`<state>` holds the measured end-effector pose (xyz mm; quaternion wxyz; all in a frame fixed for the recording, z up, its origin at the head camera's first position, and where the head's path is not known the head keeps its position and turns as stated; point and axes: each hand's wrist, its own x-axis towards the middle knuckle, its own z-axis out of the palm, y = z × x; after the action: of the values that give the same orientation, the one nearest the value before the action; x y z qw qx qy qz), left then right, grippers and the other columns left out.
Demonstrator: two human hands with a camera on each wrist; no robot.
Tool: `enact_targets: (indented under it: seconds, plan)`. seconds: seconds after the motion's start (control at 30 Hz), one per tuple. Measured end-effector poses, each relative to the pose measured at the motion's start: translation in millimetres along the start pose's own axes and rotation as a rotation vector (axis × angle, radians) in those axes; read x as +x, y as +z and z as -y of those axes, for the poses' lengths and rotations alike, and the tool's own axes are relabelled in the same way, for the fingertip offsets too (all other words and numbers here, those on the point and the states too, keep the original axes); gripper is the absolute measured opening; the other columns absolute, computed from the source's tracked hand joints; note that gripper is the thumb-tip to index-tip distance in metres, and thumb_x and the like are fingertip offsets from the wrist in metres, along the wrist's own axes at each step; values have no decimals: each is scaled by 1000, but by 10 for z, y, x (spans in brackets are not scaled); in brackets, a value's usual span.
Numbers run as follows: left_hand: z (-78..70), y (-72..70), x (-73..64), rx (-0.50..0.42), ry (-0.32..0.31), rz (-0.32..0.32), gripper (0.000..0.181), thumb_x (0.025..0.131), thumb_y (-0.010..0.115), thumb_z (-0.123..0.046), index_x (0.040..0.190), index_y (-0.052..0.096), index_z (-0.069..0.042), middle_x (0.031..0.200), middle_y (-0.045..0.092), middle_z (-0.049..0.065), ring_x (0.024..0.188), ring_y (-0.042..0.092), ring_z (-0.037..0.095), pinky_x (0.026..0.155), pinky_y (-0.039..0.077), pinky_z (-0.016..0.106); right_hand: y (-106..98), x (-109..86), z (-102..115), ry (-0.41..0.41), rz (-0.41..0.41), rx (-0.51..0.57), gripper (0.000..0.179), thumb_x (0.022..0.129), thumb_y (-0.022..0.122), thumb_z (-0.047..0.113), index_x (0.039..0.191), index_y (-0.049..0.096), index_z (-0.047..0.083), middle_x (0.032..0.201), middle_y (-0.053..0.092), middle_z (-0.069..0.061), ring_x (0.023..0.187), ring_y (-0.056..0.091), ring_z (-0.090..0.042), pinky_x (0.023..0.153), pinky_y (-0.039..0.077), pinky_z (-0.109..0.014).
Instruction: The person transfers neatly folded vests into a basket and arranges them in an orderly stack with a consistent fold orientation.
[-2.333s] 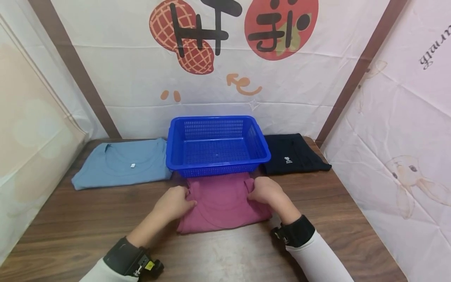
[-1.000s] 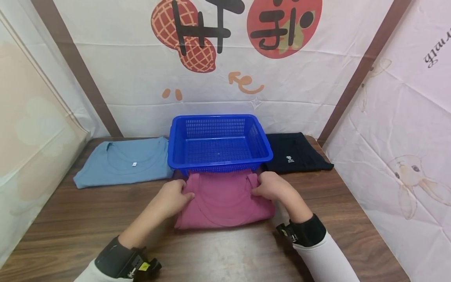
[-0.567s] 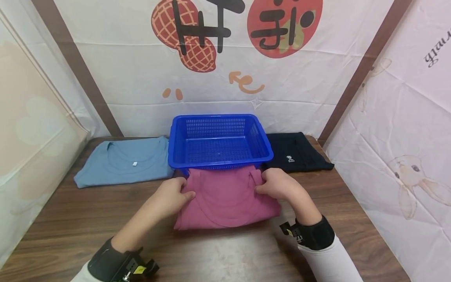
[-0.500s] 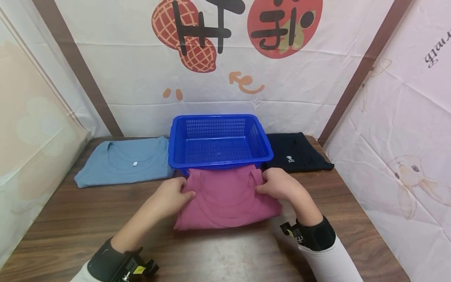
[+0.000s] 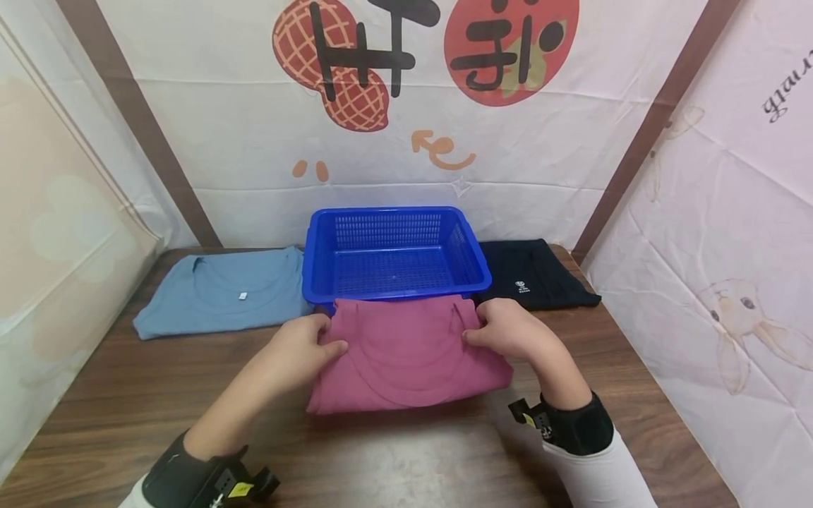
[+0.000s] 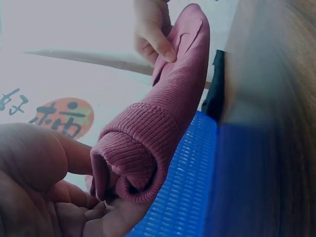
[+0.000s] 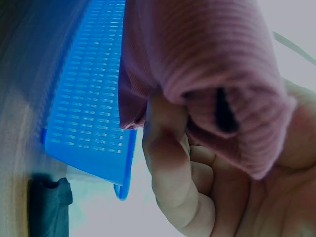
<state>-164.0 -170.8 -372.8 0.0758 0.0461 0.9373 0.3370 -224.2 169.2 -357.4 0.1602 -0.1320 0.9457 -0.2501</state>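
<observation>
A folded pink shirt point(image 5: 406, 353) hangs between both hands in front of the blue basket, its neckline facing up in the head view. My left hand point(image 5: 298, 353) pinches its left side, thumb on top and fingers beneath. On the opposite side my right hand point(image 5: 508, 328) grips the shirt the same way. In the left wrist view the rolled ribbed edge of the shirt point(image 6: 143, 143) sits between thumb and fingers, above the table. The right wrist view shows the ribbed fold point(image 7: 222, 74) held over curled fingers point(image 7: 170, 163).
A blue plastic basket point(image 5: 396, 289) with nothing in it stands at the back middle of the wooden table point(image 5: 406, 458). Left of it lies a folded light-blue shirt point(image 5: 235, 310); to its right, a folded black garment point(image 5: 540, 275). A printed cloth wall point(image 5: 394, 162) rises behind.
Both hands have lifted the pink shirt from the table and spread slightly apart. Its far edge now overlaps the basket's front in the head view. The basket and other garments stay put.
</observation>
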Motion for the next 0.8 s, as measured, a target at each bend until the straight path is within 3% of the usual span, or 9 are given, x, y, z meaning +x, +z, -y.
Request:
enact_targets:
  seconds: [0.6,0.8]
  plan:
    - [-114,-152,-115,7,63,-43,21,98,69,-26,95,61,-7,73,51,4,68,50,19,58,43,33,-147,-141,22,-51,-52,28,23,91,72,31,88,69,9,73,64,-2,68,59,-16,60,52,-30]
    - [-166,-222,-155,-29,51,-43,24,100,66,-27,107,61,-4,76,54,6,69,51,19,58,45,33,-199,-173,50,-46,-78,77,24,93,72,32,95,69,8,77,66,-4,69,61,-18,61,54,-31]
